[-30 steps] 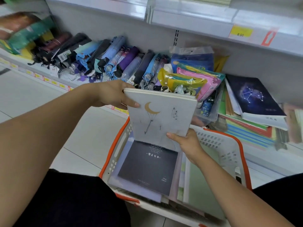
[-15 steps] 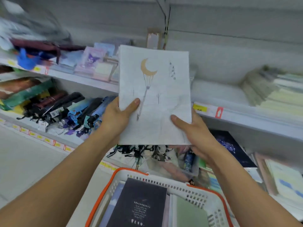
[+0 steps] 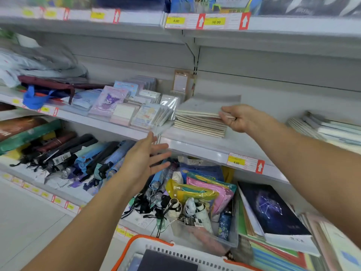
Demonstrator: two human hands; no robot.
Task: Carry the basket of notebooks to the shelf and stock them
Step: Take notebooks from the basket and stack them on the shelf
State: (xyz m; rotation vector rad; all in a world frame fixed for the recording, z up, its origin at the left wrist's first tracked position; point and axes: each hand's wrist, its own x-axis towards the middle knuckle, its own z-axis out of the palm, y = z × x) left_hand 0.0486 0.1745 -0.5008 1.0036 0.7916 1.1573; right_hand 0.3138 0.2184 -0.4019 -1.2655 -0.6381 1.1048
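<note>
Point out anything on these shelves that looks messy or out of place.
The folded umbrellas on the lower shelf lie jumbled at mixed angles, straps and tags trailing. The notebook stack under the right hand sits fanned, its edges not squared.

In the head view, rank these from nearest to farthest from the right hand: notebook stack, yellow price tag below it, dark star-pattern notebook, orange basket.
1. Notebook stack: the right hand is touching it.
2. Yellow price tag: shelf edge just below.
3. Dark star-pattern notebook: lower shelf, right.
4. Orange basket: bottom of view.
</note>
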